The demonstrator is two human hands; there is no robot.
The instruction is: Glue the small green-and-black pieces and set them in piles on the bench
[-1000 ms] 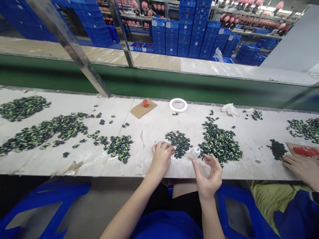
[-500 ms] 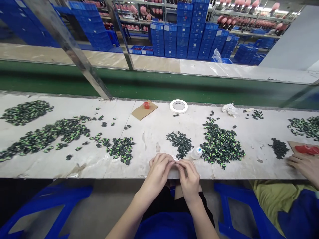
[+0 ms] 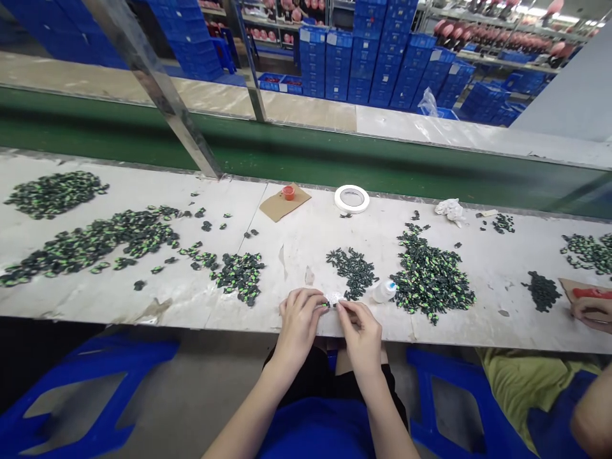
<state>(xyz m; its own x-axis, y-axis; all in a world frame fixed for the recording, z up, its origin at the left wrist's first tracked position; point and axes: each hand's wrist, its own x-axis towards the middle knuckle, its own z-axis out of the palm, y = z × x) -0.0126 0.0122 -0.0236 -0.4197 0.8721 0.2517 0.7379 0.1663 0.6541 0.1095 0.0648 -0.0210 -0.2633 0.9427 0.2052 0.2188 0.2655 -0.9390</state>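
Over the table's front edge my left hand pinches a small black-and-green part between thumb and fingertips. My right hand, a short gap away, is closed at the fingertips on a tiny dark part. Just beyond the fingers lies a pile of small black pieces. A white bottle with a blue tip lies tilted beside my right hand. To its right spreads a larger heap of black-and-green parts; a smaller heap is left of my left hand.
A roll of white tape and a red cup on cardboard lie toward the back. More black-and-green heaps cover the left. At far right, a co-worker's hand is by another cardboard piece. Blue stools stand below the table.
My fingertips, together before, are now slightly apart, showing the small parts between them. The co-worker's hand has moved and closed near the red object. The whole view has shifted a little.
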